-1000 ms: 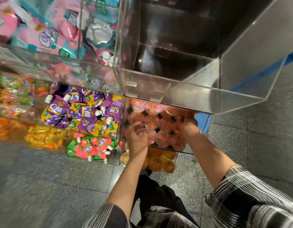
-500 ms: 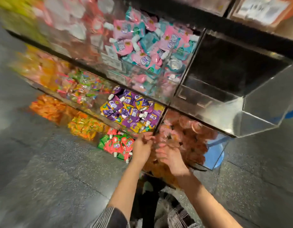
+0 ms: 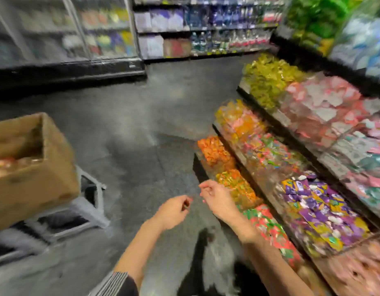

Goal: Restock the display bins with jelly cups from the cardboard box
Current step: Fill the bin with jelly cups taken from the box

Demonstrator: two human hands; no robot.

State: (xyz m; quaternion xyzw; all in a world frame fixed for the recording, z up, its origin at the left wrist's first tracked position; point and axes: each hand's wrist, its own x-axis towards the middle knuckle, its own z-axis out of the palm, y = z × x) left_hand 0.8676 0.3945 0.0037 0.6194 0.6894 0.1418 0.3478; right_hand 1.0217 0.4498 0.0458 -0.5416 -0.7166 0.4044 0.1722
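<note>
Frame is motion-blurred, so fine detail is soft. Far left: open cardboard box [image 3: 33, 167] sits raised on a light grey frame or stand [image 3: 78, 214]; inside, pinkish-orange jelly cups [image 3: 5, 165] show w/ the box's top flaps open. Behind it, top left, glass-door fridge cabinets [image 3: 67, 33], then drink shelves [image 3: 206, 28] across the back. Dark speckled floor [image 3: 131, 124] fills the middle.

Centre-low: left hand [image 3: 173, 212] hangs over the floor, well apart from the box, fingers loosely curled; whether anything is pinched in them – can't tell, too blurred. Striped sleeve [image 3: 116, 283] at the forearm's base. Right hand [image 3: 216, 199] just beside it, a bit higher, fingers relaxed & slightly spread, holding nothing visible, near the front edge of the lower bins.

Right: tiered clear display bins [image 3: 291, 189] run diagonally – orange packs [image 3: 214, 152], yellow-orange packs [image 3: 236, 184], red-green pouches [image 3: 268, 229] on the low tier; purple-yellow pouches [image 3: 321, 212] above them; pink packs [image 3: 325, 107] & yellow-green ones [image 3: 270, 77] higher up. Bottom right corner, a bin of pale pink-orange cups [image 3: 359, 268], blurred
</note>
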